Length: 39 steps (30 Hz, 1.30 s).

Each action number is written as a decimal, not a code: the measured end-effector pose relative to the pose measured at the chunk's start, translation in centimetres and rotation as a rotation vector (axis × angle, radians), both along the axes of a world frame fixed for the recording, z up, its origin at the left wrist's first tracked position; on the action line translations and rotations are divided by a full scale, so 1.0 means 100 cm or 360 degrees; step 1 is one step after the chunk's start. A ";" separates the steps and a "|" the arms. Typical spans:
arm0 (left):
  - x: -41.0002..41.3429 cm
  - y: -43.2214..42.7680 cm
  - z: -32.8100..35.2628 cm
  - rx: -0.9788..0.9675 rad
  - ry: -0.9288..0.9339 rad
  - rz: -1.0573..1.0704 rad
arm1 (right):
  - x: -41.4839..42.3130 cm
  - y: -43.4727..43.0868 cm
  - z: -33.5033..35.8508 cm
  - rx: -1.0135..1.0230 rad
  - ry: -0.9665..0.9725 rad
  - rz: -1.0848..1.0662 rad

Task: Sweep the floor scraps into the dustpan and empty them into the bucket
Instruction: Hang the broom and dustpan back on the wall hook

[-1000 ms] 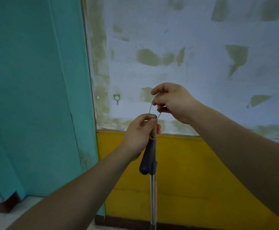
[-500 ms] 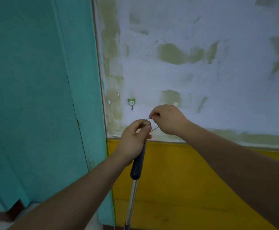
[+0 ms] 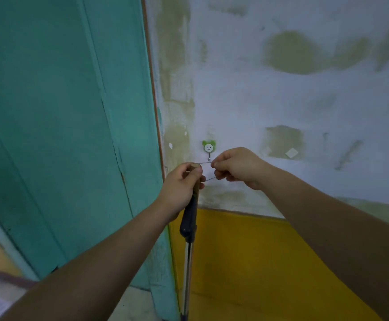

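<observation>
Handle [image 3: 190,218] of the sweeping tool stands nearly upright just below the green smiley-face hook [image 3: 208,148] on the wall [image 3: 281,100]. Its top end is a little lower than the hook and slightly to the hook's left. The handle has a dark blue grip, and a metal shaft [image 3: 187,274] runs down from it out of the bottom of the view; the tool's head is not visible.

The left hand [image 3: 179,188] has its fingers curled round the top of the handle. The right hand [image 3: 237,166], just below and right of the hook, pinches a thin loop [image 3: 204,162] that stretches from the handle's top to its fingertips and passes close under the hook's metal prong. I cannot tell whether the loop touches the prong.

A teal door [image 3: 61,135] stands left of the hook, and a yellow band [image 3: 246,262] of wall lies below it.
</observation>
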<state>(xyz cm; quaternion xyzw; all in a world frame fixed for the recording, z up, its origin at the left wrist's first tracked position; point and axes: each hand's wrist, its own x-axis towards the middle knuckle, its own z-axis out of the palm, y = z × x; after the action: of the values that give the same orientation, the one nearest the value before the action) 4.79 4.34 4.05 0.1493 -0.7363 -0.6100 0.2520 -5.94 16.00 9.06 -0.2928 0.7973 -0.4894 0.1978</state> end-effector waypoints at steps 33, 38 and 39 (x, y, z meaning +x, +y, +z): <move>-0.074 -0.042 -0.048 0.0249 -0.0176 -0.0304 | -0.022 -0.052 -0.024 0.0369 0.0759 -0.0559; -0.072 -0.039 -0.056 0.0249 -0.0190 -0.0366 | -0.024 -0.048 -0.032 0.0421 0.0721 -0.0529; -0.072 -0.037 -0.059 0.0221 -0.0190 -0.0363 | -0.024 -0.047 -0.034 0.0421 0.0711 -0.0522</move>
<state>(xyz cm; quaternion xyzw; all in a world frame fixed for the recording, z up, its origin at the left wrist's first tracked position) -2.41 0.59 -1.83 0.1178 -0.7182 -0.6742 0.1261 -8.37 11.32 5.71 -0.2321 0.9145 -0.3303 -0.0276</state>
